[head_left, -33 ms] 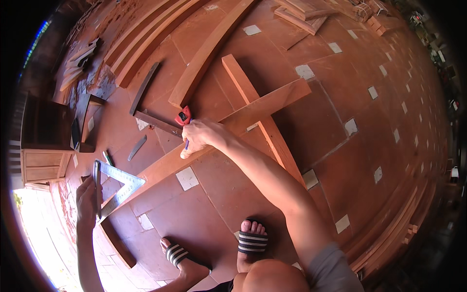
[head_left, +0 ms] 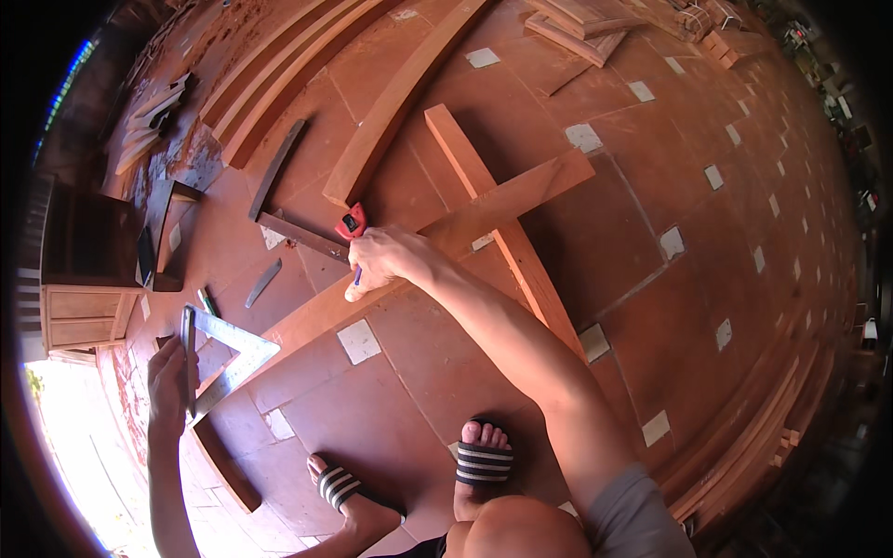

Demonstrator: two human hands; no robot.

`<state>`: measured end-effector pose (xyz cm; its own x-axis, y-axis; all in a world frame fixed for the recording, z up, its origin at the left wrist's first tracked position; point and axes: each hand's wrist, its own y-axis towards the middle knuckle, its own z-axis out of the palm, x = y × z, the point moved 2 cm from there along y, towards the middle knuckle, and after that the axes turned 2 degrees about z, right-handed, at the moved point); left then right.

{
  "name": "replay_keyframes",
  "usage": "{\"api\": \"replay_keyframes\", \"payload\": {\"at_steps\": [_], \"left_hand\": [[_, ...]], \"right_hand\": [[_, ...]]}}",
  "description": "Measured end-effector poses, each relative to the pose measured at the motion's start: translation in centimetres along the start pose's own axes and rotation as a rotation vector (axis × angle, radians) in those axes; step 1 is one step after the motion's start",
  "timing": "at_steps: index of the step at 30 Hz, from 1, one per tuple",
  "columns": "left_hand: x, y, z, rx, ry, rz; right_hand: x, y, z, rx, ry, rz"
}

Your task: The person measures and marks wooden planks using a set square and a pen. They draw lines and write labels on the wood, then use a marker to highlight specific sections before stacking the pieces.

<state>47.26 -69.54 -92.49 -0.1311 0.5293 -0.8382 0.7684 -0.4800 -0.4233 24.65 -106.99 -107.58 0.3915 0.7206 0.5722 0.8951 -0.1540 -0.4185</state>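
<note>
My left hand (head_left: 167,386) is closed round the dark stock of a triangular metal set square (head_left: 244,342). The square's silver blade lies across the near-left end of a long wooden board (head_left: 316,321). My right hand (head_left: 381,260) rests on the board's middle, fingers curled round a thin blue pen or pencil (head_left: 357,275); only a short part of it shows. Just beyond these fingers is a red tape measure (head_left: 352,221) with a dark patch; whether the hand touches it I cannot tell. The board lies across another wooden piece (head_left: 539,288) near its far end.
Long beams (head_left: 400,107) lie on the tiled floor ahead. A dark L-shaped tool (head_left: 275,172) lies left of the tape measure, with a small dark blade-like piece (head_left: 263,283) nearer. Stacked planks (head_left: 744,456) run along the right. My sandalled feet (head_left: 484,465) are below the board.
My left hand and the set square have shifted very slightly to the right. My right hand has stayed in place.
</note>
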Motion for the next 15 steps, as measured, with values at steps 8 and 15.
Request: {"api": "replay_keyframes", "payload": {"at_steps": [8, 15], "left_hand": [[0.1, 0.8, 4.3, 0.087, -0.014, 0.014], [0.8, -0.2, 4.1, 0.026, -0.026, -0.011]], "right_hand": [[2.2, -2.2, 4.5, -0.614, -0.321, -0.256], [5.3, -0.6, 6.6, -0.543, -0.174, -0.325]]}}
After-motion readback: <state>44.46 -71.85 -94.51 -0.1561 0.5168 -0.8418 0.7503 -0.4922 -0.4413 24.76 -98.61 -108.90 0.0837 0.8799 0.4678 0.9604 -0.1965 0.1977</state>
